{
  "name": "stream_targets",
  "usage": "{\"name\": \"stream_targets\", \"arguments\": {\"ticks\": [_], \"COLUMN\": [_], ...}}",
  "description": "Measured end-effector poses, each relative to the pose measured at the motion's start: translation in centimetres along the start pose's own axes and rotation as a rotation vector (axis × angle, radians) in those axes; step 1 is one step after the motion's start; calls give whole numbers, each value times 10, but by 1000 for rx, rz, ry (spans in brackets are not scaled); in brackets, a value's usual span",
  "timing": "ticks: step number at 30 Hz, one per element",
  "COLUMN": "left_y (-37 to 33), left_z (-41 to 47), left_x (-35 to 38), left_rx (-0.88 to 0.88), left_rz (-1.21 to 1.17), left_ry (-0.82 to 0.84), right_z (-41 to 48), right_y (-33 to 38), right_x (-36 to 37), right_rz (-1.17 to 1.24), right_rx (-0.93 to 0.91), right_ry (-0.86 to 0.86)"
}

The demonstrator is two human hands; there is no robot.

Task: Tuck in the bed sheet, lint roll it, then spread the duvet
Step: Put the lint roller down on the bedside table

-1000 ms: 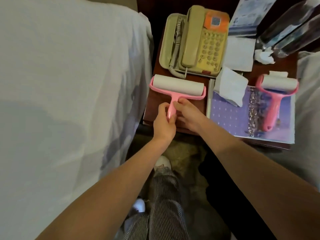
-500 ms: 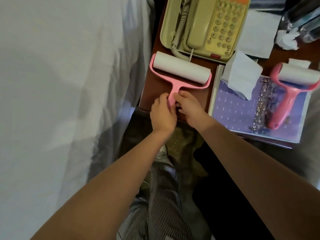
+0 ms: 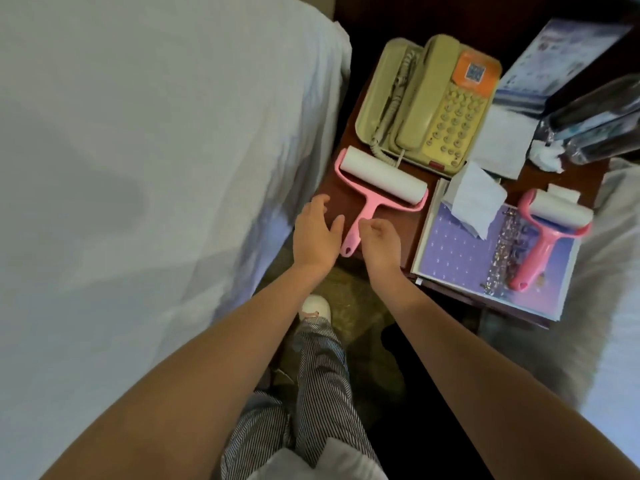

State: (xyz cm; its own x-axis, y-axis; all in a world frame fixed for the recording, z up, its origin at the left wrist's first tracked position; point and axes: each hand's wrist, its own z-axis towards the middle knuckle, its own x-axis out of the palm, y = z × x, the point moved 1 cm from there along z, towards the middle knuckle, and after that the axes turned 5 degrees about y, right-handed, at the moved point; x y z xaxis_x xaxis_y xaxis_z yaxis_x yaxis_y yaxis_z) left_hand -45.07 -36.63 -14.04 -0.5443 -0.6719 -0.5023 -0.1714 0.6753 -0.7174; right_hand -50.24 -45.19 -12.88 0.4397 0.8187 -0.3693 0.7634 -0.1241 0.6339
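The white bed sheet (image 3: pixel 138 168) fills the left half of the view, its side falling away in soft folds just beside the dark wooden nightstand (image 3: pixel 408 233), with only a narrow dark gap between them. The left hand (image 3: pixel 315 237) hovers over the nightstand's near left corner, fingers spread and relaxed, holding nothing; its thumb points towards the pink handle but stays just apart from it. The lint roller (image 3: pixel 377 188) lies flat on the wood, white roll towards the telephone (image 3: pixel 429 105) and touching its coiled cord, handle end reaching the near edge. Immediately right of the handle is the right hand (image 3: pixel 381 244), fingers loosely curled with nothing gripped; whether a fingertip grazes the handle cannot be made out. Bare wood shows on both sides of the handle, a small patch under the left hand and a strip running to the purple binder (image 3: pixel 457 251). A folded paper (image 3: pixel 474 199) rests on the binder's far corner, and a second lint roller (image 3: pixel 550 230) lies across its rings. Plastic bottles (image 3: pixel 595 123) and a crumpled tissue (image 3: pixel 547 155) crowd the far right corner. White bedding (image 3: pixel 616 306) borders the right edge. Below, striped trousers (image 3: pixel 318 375) and a shoe (image 3: pixel 313 306) stand on the carpet strip between the two beds.
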Motion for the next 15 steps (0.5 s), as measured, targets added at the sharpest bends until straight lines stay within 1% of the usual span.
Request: {"name": "stream_targets", "arguments": {"ticks": [3,6,9,11,15], "left_y": [-14,-29,-33,-30,-22], "left_z": [-14,-32,-55,-75,-129], "left_x": [-35,-81,-133,-176,-263], "left_rx": [10,11,-22,-51,-70], "left_rz": [-78,-173,-249,-300,-374], "left_ry": [-53,-149,-293,-419,-651], "right_z": [-28,-57,-91,-120,-195], "right_y": [33,70,110,136,181], "right_x": [11,25,48,70,124], "right_rz": [3,-35,-71,-124,-154], "right_rx": [-116,-251,-358,-440,-595], "right_ry": [25,105,230,344,563]}}
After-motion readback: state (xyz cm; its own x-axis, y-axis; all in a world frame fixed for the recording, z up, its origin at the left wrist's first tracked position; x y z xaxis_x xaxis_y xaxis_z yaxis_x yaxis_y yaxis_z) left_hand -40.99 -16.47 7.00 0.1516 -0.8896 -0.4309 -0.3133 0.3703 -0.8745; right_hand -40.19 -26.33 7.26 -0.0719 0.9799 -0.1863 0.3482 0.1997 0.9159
